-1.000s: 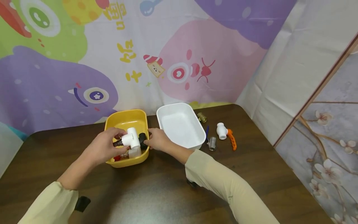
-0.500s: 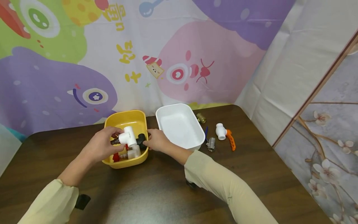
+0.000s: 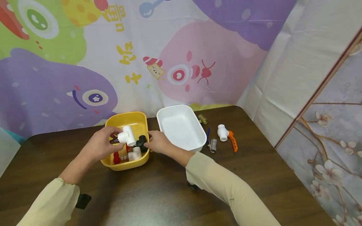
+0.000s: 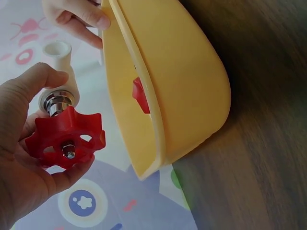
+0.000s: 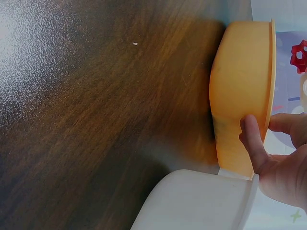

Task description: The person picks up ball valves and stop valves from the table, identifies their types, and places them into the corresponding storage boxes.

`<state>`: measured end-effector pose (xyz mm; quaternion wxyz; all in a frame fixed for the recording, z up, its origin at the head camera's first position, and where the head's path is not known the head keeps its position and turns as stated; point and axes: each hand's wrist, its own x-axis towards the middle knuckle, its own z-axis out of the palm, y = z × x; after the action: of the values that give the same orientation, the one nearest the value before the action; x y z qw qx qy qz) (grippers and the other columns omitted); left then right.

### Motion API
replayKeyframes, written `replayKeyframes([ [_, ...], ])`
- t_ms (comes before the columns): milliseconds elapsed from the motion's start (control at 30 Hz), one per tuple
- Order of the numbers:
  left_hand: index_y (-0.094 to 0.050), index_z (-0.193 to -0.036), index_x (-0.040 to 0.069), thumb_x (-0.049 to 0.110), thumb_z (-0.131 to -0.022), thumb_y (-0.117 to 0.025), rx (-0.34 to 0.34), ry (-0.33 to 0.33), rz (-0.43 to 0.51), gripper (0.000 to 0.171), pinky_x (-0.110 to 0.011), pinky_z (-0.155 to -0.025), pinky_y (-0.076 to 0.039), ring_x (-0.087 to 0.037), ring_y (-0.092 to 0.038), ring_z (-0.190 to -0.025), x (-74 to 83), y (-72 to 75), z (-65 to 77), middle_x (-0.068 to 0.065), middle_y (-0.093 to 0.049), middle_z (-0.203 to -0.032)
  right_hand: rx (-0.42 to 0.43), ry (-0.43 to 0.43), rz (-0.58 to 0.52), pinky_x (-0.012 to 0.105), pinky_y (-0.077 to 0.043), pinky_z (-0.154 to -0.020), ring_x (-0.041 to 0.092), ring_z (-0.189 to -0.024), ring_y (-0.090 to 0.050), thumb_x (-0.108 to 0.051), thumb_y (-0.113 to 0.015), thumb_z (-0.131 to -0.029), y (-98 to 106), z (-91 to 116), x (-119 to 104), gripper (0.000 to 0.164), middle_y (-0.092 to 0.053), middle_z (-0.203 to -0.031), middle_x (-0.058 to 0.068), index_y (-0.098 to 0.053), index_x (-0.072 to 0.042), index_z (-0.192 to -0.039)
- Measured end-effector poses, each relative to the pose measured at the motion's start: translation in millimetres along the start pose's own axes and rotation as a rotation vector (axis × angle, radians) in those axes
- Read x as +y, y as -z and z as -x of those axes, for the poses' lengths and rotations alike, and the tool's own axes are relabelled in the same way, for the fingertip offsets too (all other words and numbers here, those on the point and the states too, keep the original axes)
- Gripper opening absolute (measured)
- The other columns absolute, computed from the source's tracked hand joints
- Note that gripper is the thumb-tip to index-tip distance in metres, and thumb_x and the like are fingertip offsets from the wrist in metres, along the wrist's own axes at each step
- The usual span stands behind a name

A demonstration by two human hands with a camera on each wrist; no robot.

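Note:
My left hand [image 3: 99,142] holds a white stop valve [image 3: 127,136] above the yellow tub [image 3: 127,113]. In the left wrist view, its red handwheel [image 4: 67,134] sits within the palm, thumb and fingers curled round the valve. My right hand [image 3: 159,142] pinches the tub's right rim; the right wrist view has the thumb [image 5: 252,139] on the outer wall and fingers over the inner side. Inside the tub lie a black valve [image 3: 142,142] and a whitish valve [image 3: 134,154] with a red handle [image 3: 116,157]. The left hand partly covers the tub's left side.
A white tub [image 3: 181,125] stands just right of the yellow one. Beyond it lie a brass fitting [image 3: 203,119], a metal valve [image 3: 213,146] with a blue lever, and a white ball valve [image 3: 222,133] with an orange handle [image 3: 233,141]. A printed curtain hangs behind the table.
The left hand has drawn the white valve slightly left and up, so more of the whitish valve beneath shows. The right hand keeps its grip on the tub's rim.

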<state>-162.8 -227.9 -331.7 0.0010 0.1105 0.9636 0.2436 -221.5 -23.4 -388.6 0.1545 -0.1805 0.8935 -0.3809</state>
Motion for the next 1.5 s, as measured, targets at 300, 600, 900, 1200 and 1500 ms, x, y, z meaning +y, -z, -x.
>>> replayKeyframes([
  [300, -0.054, -0.117, -0.002, 0.024, -0.078, -0.072, -0.017, 0.041, 0.003, 0.05, -0.048, -0.085, -0.052, -0.033, -0.053, -0.098, -6.6, 0.1, -1.2, -0.02, -0.058, -0.109, -0.001, -0.004, 0.005, 0.018, -0.049, -0.051, 0.012, -0.057, -0.063, -0.014, -0.065, -0.086, -1, 0, 0, 0.053, -0.07, -0.081, 0.007, -0.047, -0.003, -0.135],
  [600, -0.054, -0.119, -0.002, 0.025, -0.078, -0.073, -0.031, 0.083, 0.012, 0.053, -0.047, -0.084, -0.053, -0.033, -0.052, -0.1, -12.0, 0.7, -4.0, -0.02, -0.057, -0.111, -0.002, 0.002, -0.004, 0.019, -0.049, -0.051, 0.012, -0.057, -0.063, -0.013, -0.065, -0.086, -1, -2, 0, 0.05, -0.07, -0.082, 0.008, -0.049, -0.002, -0.132],
  [900, -0.054, -0.119, -0.002, 0.025, -0.079, -0.071, -0.032, 0.086, -0.001, 0.052, -0.043, -0.08, -0.054, -0.032, -0.053, -0.096, -15.0, 2.0, -11.1, -0.02, -0.057, -0.109, -0.003, -0.001, 0.001, 0.019, -0.05, -0.051, 0.011, -0.057, -0.063, -0.014, -0.065, -0.087, -1, -2, 1, 0.056, -0.07, -0.086, 0.01, -0.044, -0.002, -0.137],
  [1200, -0.053, -0.119, -0.003, 0.024, -0.08, -0.07, -0.045, 0.084, -0.023, 0.05, -0.046, -0.083, -0.052, -0.032, -0.053, -0.094, -17.6, 2.2, -18.5, -0.021, -0.058, -0.107, -0.006, -0.014, -0.008, 0.019, -0.05, -0.052, 0.013, -0.06, -0.064, -0.014, -0.065, -0.087, -1, -1, 0, 0.056, -0.069, -0.086, 0.009, -0.044, -0.003, -0.138],
  [1500, -0.053, -0.119, -0.004, 0.023, -0.081, -0.07, -0.057, 0.081, -0.034, 0.05, -0.049, -0.086, -0.05, -0.031, -0.054, -0.092, -16.5, -1.6, -27.9, -0.021, -0.058, -0.107, -0.002, -0.026, -0.011, 0.019, -0.05, -0.052, 0.011, -0.059, -0.062, -0.014, -0.065, -0.087, -1, 0, -1, 0.057, -0.069, -0.085, 0.007, -0.044, -0.004, -0.138],
])
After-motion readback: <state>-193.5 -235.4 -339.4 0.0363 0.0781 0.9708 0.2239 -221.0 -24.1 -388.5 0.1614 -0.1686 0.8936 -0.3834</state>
